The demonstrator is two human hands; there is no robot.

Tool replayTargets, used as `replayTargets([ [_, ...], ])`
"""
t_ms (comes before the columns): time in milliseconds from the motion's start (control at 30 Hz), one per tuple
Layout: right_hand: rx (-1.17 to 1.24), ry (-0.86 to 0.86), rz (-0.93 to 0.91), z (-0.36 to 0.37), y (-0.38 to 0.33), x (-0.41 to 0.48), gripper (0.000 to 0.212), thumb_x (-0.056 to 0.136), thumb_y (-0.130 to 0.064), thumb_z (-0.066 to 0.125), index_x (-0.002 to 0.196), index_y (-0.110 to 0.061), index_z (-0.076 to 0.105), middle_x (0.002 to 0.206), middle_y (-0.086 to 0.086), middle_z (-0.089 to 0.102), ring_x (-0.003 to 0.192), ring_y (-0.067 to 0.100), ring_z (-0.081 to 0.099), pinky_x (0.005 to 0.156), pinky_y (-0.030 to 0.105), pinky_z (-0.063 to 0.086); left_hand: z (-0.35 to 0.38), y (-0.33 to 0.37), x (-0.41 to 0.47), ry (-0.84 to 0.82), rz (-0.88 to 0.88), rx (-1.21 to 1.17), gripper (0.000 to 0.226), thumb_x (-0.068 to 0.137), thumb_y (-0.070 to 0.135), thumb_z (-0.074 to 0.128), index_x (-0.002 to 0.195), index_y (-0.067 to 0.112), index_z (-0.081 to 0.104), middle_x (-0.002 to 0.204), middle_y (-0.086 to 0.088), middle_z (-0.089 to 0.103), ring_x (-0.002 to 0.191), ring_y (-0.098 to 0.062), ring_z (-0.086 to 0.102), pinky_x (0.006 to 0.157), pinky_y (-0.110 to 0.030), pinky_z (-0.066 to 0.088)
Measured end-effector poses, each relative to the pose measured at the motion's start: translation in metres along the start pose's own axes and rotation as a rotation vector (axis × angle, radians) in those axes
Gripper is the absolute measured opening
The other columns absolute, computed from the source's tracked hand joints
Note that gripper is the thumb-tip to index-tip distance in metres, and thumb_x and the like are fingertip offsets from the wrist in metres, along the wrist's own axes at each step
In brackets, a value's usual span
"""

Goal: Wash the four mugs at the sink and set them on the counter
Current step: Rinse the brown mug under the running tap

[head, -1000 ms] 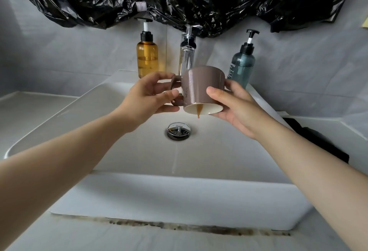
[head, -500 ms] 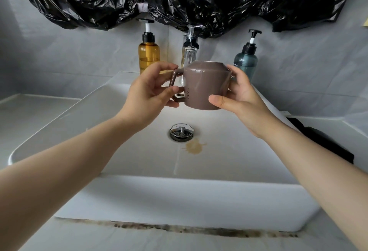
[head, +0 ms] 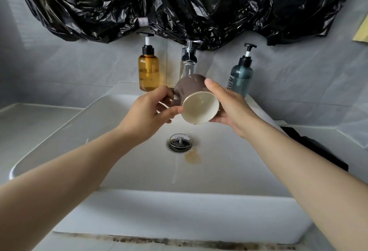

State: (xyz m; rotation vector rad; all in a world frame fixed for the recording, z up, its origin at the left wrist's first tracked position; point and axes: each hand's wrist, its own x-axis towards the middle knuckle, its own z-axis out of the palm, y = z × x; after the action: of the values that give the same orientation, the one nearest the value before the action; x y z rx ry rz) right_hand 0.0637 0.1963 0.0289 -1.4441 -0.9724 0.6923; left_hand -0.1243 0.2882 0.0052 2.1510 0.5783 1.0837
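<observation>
Near "POO" bottle (head: 242, 77), hands (head: 147, 113) (head: 233, 107) gripping tilted mug (head: 191, 87)

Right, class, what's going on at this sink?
A person holds a brown mug over the sink with both hands. The left hand grips it at the handle; the right hand cups its side. The mug is tipped, mouth towards the camera. A brown puddle lies beside the drain. No water runs from the tap.
</observation>
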Motion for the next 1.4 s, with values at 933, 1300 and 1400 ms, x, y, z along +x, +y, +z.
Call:
replayTargets([
  [933,-0.114,0.223,-0.272,0.026,-0.074,0.085,0.02,0.095,-0.023,0.059,0.078,-0.017,0.069,0.094,0.007,0.071,0.079,0.01,0.058,0.073,0.022,0.05,-0.001,-0.032,0.046,0.179,-0.634,-0.689,0.026,0.089,0.024,0.072,0.106,0.005,0.066,0.122,-0.018,0.065,0.103,-0.035,0.07,0.091,-0.041,0.058],
  [1300,-0.127,0.148,-0.324,0.024,-0.084,0.095,0.021,0.095,-0.013,0.057,0.112,-0.011,0.068,0.109,0.007,0.067,0.096,0.013,0.058,0.093,0.033,0.05,0.014,-0.029,0.061,0.131,-0.621,-0.62,0.034,0.089,0.025,0.074,0.111,0.002,0.065,0.12,-0.015,0.065,0.094,-0.03,0.073,0.083,-0.035,0.061],
  [1400,-0.168,0.078,-0.326,0.02,-0.081,0.096,0.032,0.097,-0.013,0.054,0.128,-0.01,0.061,0.124,0.003,0.063,0.112,0.013,0.057,0.093,0.028,0.047,0.015,-0.032,0.059,0.118,-0.64,-0.649,0.032,0.088,0.025,0.074,0.102,-0.002,0.063,0.112,-0.013,0.065,0.089,-0.031,0.074,0.087,-0.038,0.059],
])
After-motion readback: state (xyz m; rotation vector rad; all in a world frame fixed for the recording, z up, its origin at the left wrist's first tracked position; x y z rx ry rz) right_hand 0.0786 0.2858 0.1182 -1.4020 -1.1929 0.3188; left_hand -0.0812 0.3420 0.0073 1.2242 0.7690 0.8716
